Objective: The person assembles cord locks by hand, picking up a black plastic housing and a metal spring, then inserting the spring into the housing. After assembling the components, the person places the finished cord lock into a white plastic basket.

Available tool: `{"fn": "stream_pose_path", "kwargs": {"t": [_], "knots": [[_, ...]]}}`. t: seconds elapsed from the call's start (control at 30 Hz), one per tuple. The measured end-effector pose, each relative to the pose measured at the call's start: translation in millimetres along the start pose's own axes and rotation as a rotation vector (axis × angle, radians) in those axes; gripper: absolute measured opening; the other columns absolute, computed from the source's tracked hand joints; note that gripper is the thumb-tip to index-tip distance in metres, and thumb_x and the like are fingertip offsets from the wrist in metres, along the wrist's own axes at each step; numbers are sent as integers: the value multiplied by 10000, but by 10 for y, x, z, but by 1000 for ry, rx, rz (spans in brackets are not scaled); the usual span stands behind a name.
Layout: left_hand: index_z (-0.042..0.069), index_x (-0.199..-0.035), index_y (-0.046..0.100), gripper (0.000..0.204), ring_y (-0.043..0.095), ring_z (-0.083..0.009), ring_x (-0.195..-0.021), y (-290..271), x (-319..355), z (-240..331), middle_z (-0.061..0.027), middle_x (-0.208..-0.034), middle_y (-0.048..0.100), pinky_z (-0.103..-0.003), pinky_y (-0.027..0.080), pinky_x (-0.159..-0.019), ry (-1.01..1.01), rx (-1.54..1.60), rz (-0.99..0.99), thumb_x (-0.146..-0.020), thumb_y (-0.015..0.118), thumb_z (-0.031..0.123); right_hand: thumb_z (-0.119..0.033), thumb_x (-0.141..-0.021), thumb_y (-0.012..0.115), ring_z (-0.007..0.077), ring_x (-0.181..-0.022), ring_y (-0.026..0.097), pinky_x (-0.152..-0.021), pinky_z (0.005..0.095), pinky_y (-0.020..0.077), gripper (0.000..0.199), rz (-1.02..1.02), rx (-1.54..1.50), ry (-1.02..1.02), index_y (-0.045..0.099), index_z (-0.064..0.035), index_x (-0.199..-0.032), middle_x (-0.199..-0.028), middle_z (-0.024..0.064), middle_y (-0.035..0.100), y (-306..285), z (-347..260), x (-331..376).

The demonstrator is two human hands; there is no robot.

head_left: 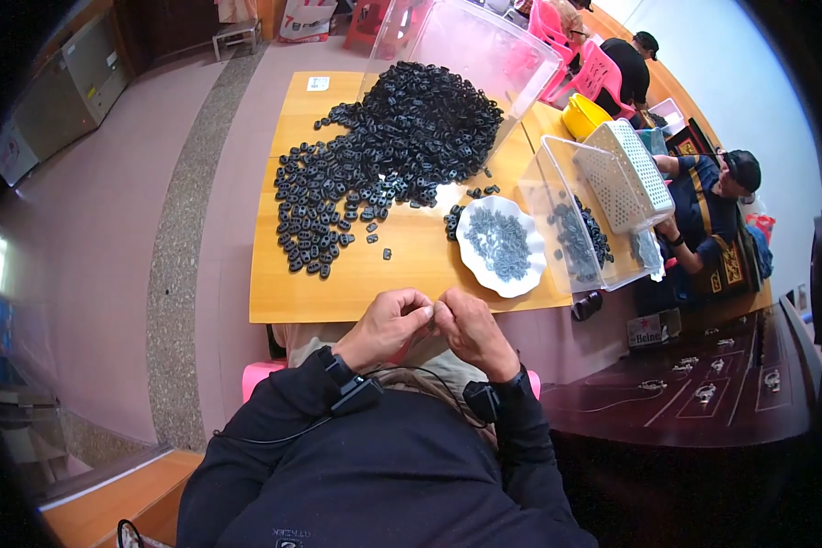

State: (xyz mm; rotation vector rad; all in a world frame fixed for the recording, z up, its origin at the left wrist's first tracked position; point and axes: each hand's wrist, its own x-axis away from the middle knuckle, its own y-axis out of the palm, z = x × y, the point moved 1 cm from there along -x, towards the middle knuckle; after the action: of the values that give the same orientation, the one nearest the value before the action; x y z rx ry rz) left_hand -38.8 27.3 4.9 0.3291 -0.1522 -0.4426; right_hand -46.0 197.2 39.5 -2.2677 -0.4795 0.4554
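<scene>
My left hand and my right hand meet fingertip to fingertip just off the near edge of the wooden table. Both are closed in a pinch; whatever they hold is too small and too covered by the fingers to make out. Beyond them a big heap of small black two-holed plastic pieces spreads over the table, thinning toward the near left. Close to my right hand stands a white scalloped dish with many small grey parts in it. A few black pieces lie against its left rim.
Right of the dish, a clear plastic bin holds more black pieces. A white perforated basket and yellow bowl stand behind. A large clear tub lies behind the heap. Another person sits at the right.
</scene>
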Motion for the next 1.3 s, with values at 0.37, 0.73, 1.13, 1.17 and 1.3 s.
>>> {"fn": "stream_pose_path", "kwargs": {"t": [0.37,0.73,1.13,1.17,1.3], "knots": [[-18,-948,585,141,557,-63,-698,-29,-33,-47,-8,-805,589,-219,482,-629,6,-9,62,-949,522,109,-84,-919,540,322,-633,575,-563,369,436,151,67,-54,-3,527,26,-816,-692,190,541,-15,-22,-36],[-14,-966,601,168,589,-83,-728,-90,-62,-81,-19,-856,602,-243,540,-693,-50,105,182,-944,569,149,-144,-928,539,396,-743,576,-639,440,450,163,401,385,179,558,-1,-852,-810,197,586,-379,363,-181],[5,-988,608,154,608,-101,-763,-48,-16,-20,-33,-865,625,-259,545,-744,-159,525,107,-956,544,141,51,-780,697,65,-651,532,-550,200,424,248,124,-321,-71,650,3,-1019,-935,72,604,18,114,-145],[5,-988,608,154,608,-101,-763,-56,-16,-31,-33,-865,625,-259,545,-744,-160,525,106,-956,544,141,53,-782,694,73,-666,545,-556,206,432,230,147,-334,-120,650,7,-1003,-931,74,604,67,140,-142],[9,-1000,611,157,611,-103,-769,-71,-7,-10,-33,-872,631,-258,545,-746,-176,604,83,-960,535,140,50,-800,677,102,-689,567,-565,224,444,159,223,-330,-202,648,14,-952,-918,83,601,124,155,-166]]}}
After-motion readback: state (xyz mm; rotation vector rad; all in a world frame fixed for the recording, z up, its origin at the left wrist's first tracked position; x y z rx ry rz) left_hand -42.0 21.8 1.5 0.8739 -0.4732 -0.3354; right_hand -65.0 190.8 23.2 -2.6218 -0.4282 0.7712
